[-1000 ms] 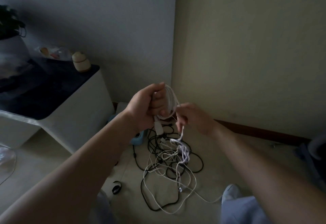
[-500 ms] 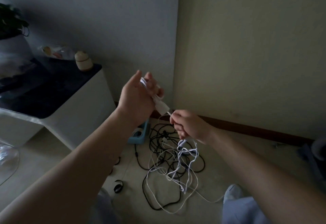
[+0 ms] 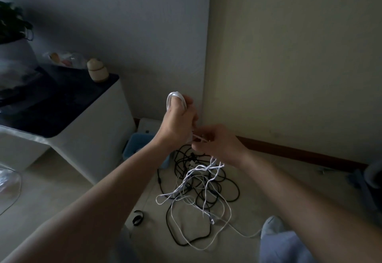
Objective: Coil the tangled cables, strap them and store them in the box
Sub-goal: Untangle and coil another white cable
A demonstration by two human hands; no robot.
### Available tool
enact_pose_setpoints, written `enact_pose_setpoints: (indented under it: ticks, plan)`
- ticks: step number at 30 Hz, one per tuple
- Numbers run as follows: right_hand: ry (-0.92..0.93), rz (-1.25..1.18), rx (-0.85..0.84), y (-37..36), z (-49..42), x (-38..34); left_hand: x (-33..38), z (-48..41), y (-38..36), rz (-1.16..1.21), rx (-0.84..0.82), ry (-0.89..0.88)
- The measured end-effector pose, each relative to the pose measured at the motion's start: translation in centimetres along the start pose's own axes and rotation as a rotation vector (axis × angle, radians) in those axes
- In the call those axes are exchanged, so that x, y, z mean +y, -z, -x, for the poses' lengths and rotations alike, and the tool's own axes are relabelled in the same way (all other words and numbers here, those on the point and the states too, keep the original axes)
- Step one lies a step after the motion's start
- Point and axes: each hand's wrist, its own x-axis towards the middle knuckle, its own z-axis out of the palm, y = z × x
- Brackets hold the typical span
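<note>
Coiling step in progress, judging by the loops. Left hand (image 3: 178, 122) gripping white coil (image 3: 174, 97) wound over its fingers, held up over the floor. Right hand (image 3: 220, 143) pinching free strand (image 3: 198, 137) of the same cable just beside the left palm, feeding the next wrap. Remainder hanging down into tangle (image 3: 198, 182) of black and white cables lying on the floor below. Next move likely needing slack teased out first; risking a snag on the black loops otherwise. Black strap (image 3: 136, 221), apparently, lying on the floor near the left forearm, untouched. Blue box (image 3: 138, 144) sitting by the wall, partly hidden behind the left arm. Working tight against the wall corner; white cabinet (image 3: 93, 138) crowding the left, floor opening rightward.
</note>
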Motion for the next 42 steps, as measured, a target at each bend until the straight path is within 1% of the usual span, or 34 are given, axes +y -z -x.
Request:
enact_pose_setpoints:
  ticks: [2,6,8,12,14,15,16,18,19,20,22,23,24,26,27,29,31,33,35,38,42]
  plan:
    - [-0.018,0.081,0.001,0.3,0.1,0.1,0.0,-0.5,0.5,0.042,0.01,0.0]
    - [-0.113,0.257,-0.139,1.0,0.7,0.2,-0.4,-1.3,2.4,0.163,-0.013,0.05]
    - [-0.158,0.349,-0.203,1.4,0.9,0.2,-0.9,-1.4,3.0,0.096,-0.022,0.042]
    - [-0.157,0.329,-0.277,1.9,0.9,-0.3,-2.2,-0.7,2.2,-0.206,-0.067,-0.073]
    - [-0.174,0.277,-0.307,1.9,0.9,-0.5,-3.0,-0.3,1.5,-0.426,-0.124,-0.16]
    - [-0.197,0.24,-0.32,1.9,0.9,-0.5,-3.3,-0.1,1.1,-0.491,-0.154,-0.169]
    - [-0.214,0.197,-0.323,2.0,0.8,-0.6,-3.6,-0.1,0.9,-0.498,-0.187,-0.15]
    - [-0.193,0.099,-0.299,2.6,0.8,-0.5,-3.9,0.1,0.6,-0.434,-0.258,-0.092]
    - [-0.175,0.043,-0.265,3.1,0.8,-0.4,-3.8,0.2,0.2,-0.384,-0.319,-0.029]
    - [-0.161,-0.015,-0.223,3.6,0.7,-0.2,-3.6,0.4,0.1,-0.329,-0.406,0.058]
    - [-0.152,-0.148,-0.143,4.4,0.7,0.1,-2.9,0.9,-0.1,-0.3,-0.626,0.206]
    - [-0.149,-0.214,-0.112,4.7,0.6,0.3,-2.6,1.3,0.0,-0.284,-0.701,0.239]
    - [-0.145,-0.274,-0.08,5.1,0.6,0.5,-2.4,1.5,-0.1,-0.246,-0.733,0.248]
    - [-0.136,-0.394,-0.021,5.8,0.6,1.0,-2.2,1.8,-0.1,-0.189,-0.713,0.219]
    - [-0.132,-0.456,-0.01,6.1,0.6,1.1,-2.1,1.9,-0.1,-0.216,-0.682,0.183]
    - [-0.117,-0.516,-0.04,6.5,0.8,1.3,-2.1,1.7,-0.1,-0.327,-0.623,0.112]
    - [-0.096,-0.466,-0.101,6.6,0.9,1.6,-2.1,1.5,0.0,-0.351,-0.6,0.089]
    - [-0.09,-0.377,-0.127,6.5,1.0,1.8,-2.1,1.3,0.0,-0.322,-0.604,0.091]
    - [-0.104,-0.35,-0.106,6.4,0.9,1.8,-2.2,1.2,0.2,-0.225,-0.61,0.113]
    - [-0.125,-0.358,-0.052,6.4,0.7,1.8,-2.3,0.7,0.7,0.024,-0.581,0.157]
    - [-0.089,-0.268,-0.026,6.0,0.8,1.6,-2.3,0.2,1.0,0.101,-0.539,0.182]
